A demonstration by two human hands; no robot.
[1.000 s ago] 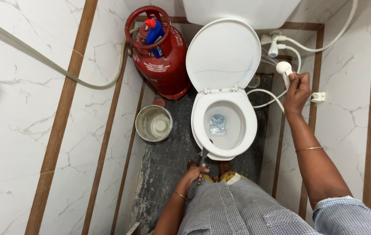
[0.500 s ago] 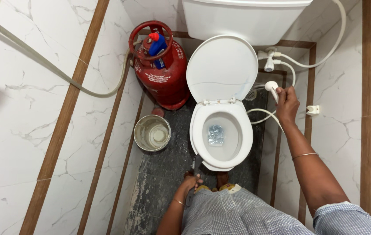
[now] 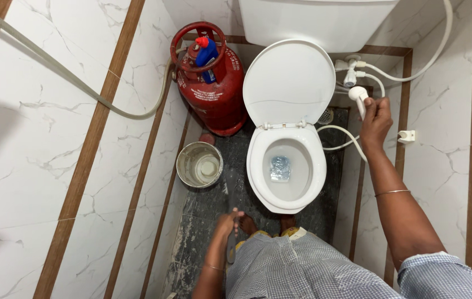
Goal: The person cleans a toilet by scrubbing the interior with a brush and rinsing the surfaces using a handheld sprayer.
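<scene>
right hand in a closed grip on the white plastic spray nozzle, raised beside the open oval toilet; left hand clamped on a slim dark handle near the floor. round metal bucket and red steel gas cylinder stand left of the glossy bowl.

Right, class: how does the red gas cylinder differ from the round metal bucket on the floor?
The red gas cylinder is larger, painted red and closed on top by a ring handle; the round metal bucket is smaller, dull grey and open-topped. The cylinder carries a blue bottle; the bucket holds some liquid. Both stand upright left of the toilet.
</scene>
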